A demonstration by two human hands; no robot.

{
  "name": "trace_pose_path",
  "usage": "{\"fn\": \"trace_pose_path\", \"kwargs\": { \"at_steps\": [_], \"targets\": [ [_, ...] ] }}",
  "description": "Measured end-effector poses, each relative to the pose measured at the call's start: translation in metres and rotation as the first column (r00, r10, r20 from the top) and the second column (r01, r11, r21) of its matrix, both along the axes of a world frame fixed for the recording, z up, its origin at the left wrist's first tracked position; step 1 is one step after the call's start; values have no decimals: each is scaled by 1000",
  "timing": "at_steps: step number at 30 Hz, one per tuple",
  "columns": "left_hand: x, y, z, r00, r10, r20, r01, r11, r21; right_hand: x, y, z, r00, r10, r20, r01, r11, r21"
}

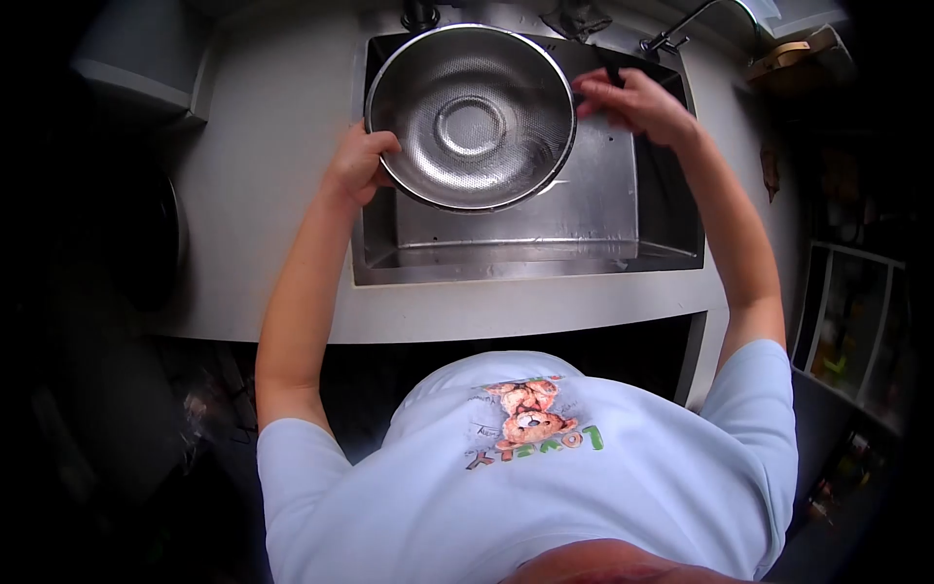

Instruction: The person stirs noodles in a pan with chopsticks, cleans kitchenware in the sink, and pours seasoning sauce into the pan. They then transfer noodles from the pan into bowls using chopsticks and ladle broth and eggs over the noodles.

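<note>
A wide metal colander (472, 180) with fine holes and a ringed base is held above the sink, its open side facing me. My left hand (362, 164) grips its left rim, with the thumb over the edge and the other fingers mostly hidden behind. By the right rim is my right hand (637, 102), somewhat blurred. Its fingers reach loosely toward the colander and look apart; whether they touch the rim is unclear. Under the colander lies the stainless steel sink (593, 209), with wet-looking spots along its front wall.
A curved tap (671, 41) rises at the sink's back right, and a dark fitting (420, 14) stands at the back left. Pale countertop (263, 165) surrounds the basin. A wooden item (786, 54) sits at the far right, and a glass-fronted rack (851, 321) stands below it.
</note>
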State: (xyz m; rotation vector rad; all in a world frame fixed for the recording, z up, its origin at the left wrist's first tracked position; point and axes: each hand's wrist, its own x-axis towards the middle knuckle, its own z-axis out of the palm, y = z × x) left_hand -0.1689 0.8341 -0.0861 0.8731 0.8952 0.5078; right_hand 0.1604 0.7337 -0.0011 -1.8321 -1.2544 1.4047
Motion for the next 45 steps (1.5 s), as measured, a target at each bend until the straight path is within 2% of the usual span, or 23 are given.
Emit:
{"fn": "trace_pose_path", "kwargs": {
  "at_steps": [2,3,9,13,16,22,27,31,36,38,40,41,42,43,44,45],
  "targets": [
    [-1,-3,7,1000,19,24,-19,1000,-18,-23,-12,3,993,30,-112,-30,1000,-5],
    [-1,-3,8,999,28,36,-27,999,-29,-30,-15,6,995,77,-67,-77,997,11],
    [-12,2,12,996,15,91,-6,995,-101,-49,-20,24,987,29,-157,-46,994,-101],
    [-20,3,18,990,50,130,-33,991,-130,-60,-21,33,962,-32,-272,15,998,-67],
    [-28,8,15,989,86,120,-67,985,-158,-69,-17,34,936,-10,-353,20,1000,23],
    [-55,13,20,971,152,185,-104,964,-245,-100,-8,46,932,-70,-357,104,992,76],
    [-77,18,25,958,215,190,-168,957,-236,-129,15,52,935,-75,-347,141,975,169],
    [-96,29,21,961,220,169,-184,962,-202,-140,29,55,918,-28,-396,95,984,151],
    [-115,38,20,955,195,225,-150,967,-205,-163,41,78,872,-102,-479,197,968,153],
    [-116,32,45,961,188,203,-166,979,-122,-168,50,88,841,-91,-534,213,962,173],
    [-125,42,38,925,260,279,-204,955,-214,-181,66,100,835,-72,-546,207,959,192],
    [-121,41,54,917,273,290,-203,947,-251,-187,74,106,826,-56,-560,202,958,203],
    [-127,47,48,926,241,292,-234,970,-60,-193,82,113,819,-48,-572,201,957,208],
    [-125,43,60,920,390,33,-388,901,195,-200,90,121,821,-53,-569,209,955,213],
    [-120,38,71,803,567,-181,-441,771,460,-207,98,125,826,-39,-562,202,952,231],
    [-118,37,73,844,533,-58,-411,712,569,-213,106,127,832,-28,-553,198,948,249]
  ]
}}
